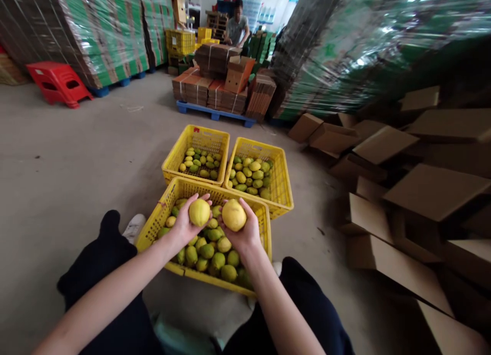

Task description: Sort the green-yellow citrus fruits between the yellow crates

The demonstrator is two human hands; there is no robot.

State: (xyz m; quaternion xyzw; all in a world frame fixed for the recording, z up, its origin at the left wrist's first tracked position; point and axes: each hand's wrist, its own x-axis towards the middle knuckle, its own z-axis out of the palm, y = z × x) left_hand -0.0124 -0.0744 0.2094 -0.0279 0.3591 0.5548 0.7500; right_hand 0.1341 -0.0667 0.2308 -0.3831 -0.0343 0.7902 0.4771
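Two yellow lemons are held up over the near yellow crate (264, 242). My left hand (184, 223) cups one lemon (199, 212) with the fingers curled round its far side. In my right hand (247, 231) rests the other, slightly larger-looking lemon (234, 215). Below both hands, the near crate holds many green and yellowish lemons (218, 260). Beyond it stand two more yellow crates side by side. The far left crate (172, 158) has a thin layer of green and yellow lemons; the far right crate (284, 178) holds somewhat more.
Open cardboard boxes (437, 191) are heaped on the right. Ahead, a blue pallet (215, 113) carries bundled flat cartons (226, 96), with a co-worker (238, 30) behind it. A red stool (59, 84) stands at the left by wrapped green stacks (103, 32). My legs flank the near crate.
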